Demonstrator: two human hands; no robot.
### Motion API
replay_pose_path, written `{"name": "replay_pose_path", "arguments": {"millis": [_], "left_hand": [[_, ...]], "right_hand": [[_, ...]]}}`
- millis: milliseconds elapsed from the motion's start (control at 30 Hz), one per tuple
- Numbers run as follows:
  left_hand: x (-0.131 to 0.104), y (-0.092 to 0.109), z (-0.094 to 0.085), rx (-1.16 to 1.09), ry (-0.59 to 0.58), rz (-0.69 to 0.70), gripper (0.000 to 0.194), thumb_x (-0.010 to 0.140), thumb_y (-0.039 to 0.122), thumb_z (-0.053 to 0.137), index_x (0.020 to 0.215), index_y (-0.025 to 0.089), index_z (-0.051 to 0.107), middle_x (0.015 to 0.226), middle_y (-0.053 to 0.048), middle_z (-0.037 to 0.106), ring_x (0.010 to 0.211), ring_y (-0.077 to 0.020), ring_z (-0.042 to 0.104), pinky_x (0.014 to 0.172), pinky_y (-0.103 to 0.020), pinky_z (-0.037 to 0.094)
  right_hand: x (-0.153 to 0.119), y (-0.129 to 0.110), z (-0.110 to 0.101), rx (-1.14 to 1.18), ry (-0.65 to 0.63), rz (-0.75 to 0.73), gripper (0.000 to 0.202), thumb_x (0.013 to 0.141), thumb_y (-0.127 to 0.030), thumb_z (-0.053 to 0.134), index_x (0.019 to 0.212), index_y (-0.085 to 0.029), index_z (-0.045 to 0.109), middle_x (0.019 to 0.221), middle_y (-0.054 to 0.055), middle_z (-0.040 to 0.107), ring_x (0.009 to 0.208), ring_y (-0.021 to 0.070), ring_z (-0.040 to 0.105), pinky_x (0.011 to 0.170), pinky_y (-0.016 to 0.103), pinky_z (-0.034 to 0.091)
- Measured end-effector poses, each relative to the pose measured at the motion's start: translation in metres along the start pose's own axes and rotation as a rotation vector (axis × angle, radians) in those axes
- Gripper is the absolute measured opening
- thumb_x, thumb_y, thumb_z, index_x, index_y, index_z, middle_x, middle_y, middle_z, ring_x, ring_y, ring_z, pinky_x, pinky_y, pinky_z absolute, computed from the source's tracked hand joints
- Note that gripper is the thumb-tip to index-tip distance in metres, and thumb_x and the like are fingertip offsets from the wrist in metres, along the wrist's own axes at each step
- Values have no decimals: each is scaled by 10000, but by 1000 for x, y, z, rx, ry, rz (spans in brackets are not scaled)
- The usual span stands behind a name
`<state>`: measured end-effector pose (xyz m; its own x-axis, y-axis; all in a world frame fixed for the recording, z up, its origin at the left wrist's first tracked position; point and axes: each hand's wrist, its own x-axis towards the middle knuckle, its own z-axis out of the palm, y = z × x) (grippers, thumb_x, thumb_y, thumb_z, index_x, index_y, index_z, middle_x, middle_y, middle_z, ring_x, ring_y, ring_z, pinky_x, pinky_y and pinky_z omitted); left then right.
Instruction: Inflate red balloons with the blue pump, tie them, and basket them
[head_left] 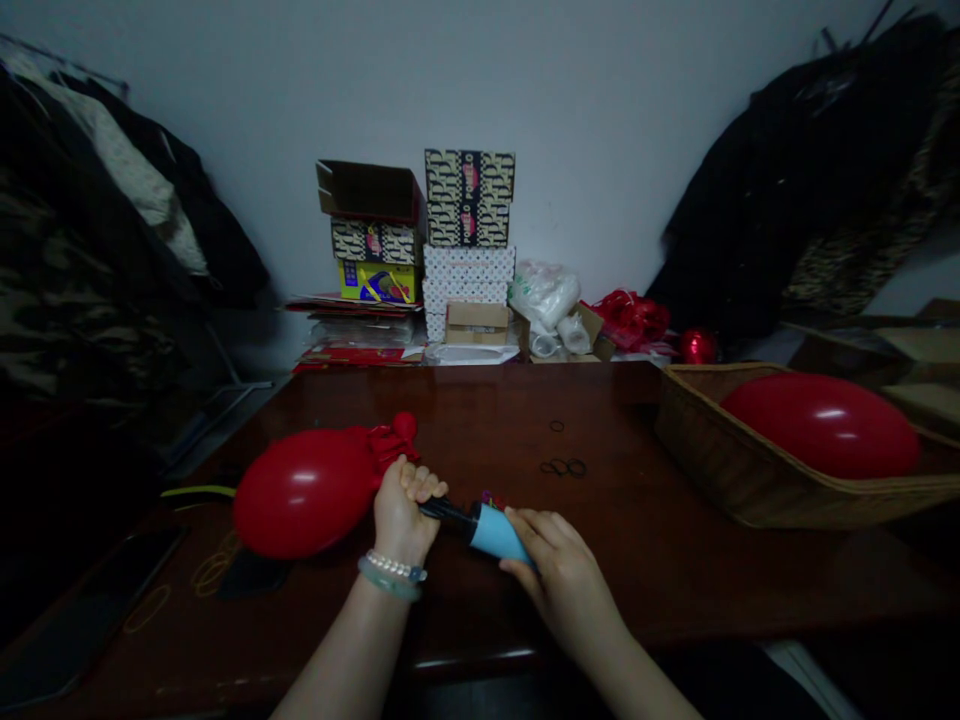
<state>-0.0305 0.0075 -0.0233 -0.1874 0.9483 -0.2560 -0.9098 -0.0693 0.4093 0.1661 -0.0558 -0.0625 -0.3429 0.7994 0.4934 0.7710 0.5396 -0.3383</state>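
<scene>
A red balloon (307,492), partly inflated, lies on the left of the table with a bunched, wrinkled part and a small round bulge at its far right end. My left hand (405,512) is closed around the balloon's neck, where the black nozzle of a hand pump goes into the fist; the exact joint is hidden by my fingers. The balloon pump (496,533) has a light blue barrel and points left. Around that barrel my right hand (559,560) is wrapped, with the pump's rear end out of sight.
Several black rings (564,467) lie beyond the pump on the brown table (480,410). At right, a wicker basket (720,480) holds another red balloon (821,425). Yellow rubber bands (214,572) and a dark phone (90,610) are at left. Stacked boxes (469,275) stand by the wall.
</scene>
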Motion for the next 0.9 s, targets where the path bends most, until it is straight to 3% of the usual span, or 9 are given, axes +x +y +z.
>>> {"name": "replay_pose_path", "arguments": {"millis": [267, 667, 900], "left_hand": [[0, -3, -1, 28, 42, -20, 416, 878, 152, 476, 520, 191, 267, 398, 73, 258, 326, -58, 269, 407, -214, 285], [11, 37, -5, -16, 28, 80, 414, 886, 96, 401, 503, 188, 275, 367, 75, 269, 301, -55, 279, 407, -219, 303], [6, 24, -1, -11, 30, 70, 412, 880, 111, 427, 509, 191, 266, 377, 80, 254, 308, -54, 276, 411, -216, 291]], "right_hand": [[4, -4, -3, 56, -102, 24, 549, 759, -180, 761, 1277, -163, 578, 1162, 108, 666, 1008, 255, 617, 919, 403, 534], [5, 19, -25, 97, -161, 35, 522, 793, -219, 736, 1289, -184, 575, 1197, 100, 657, 1068, 249, 608, 970, 403, 497], [1, 19, -20, 41, -75, 28, 498, 798, -171, 713, 1276, -211, 582, 1177, 91, 661, 1041, 245, 612, 940, 404, 518]]}}
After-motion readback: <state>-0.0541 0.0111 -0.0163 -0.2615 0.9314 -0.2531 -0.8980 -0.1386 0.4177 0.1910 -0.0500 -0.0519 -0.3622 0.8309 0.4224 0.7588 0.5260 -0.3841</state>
